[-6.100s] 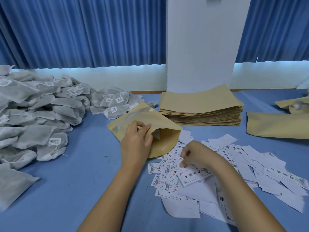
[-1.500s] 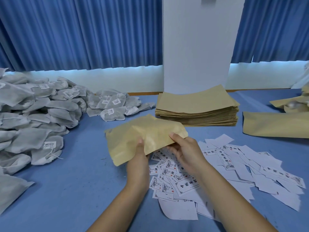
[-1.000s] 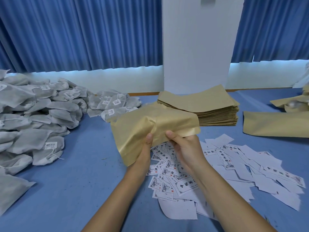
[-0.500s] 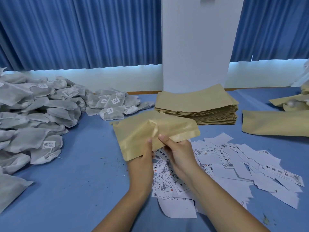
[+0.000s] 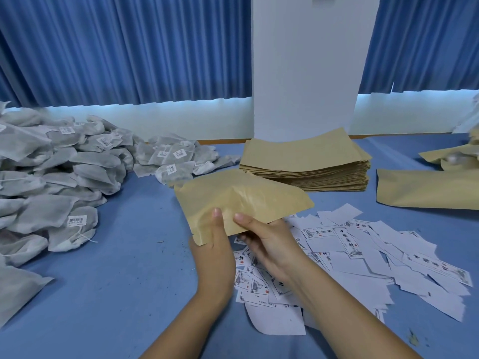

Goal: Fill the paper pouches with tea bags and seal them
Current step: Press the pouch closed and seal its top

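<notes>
Head view caught left hand (image 5: 215, 252) and right hand (image 5: 269, 244) gripping one bulging pouch (image 5: 241, 200), seemingly unsealed, with piled tea bags (image 5: 51, 172) and empty pouches (image 5: 305, 161) left.

The paper pouch (image 5: 241, 200) is tan kraft brown with a faint sheen across its middle, matching the stack of pouches (image 5: 305, 161) and the pouches at the right (image 5: 427, 190). The tea bags (image 5: 51, 177) are pale grey-white, several bearing white tags with black barcodes. The table (image 5: 116, 281) is flat mid-blue with a few dark specks. The scattered labels (image 5: 363, 255) are white, printed with black characters, grey ink drawings and small red seals. The curtains (image 5: 129, 47) are deep blue in vertical pleats; the pillar (image 5: 305, 73) is plain white.
</notes>
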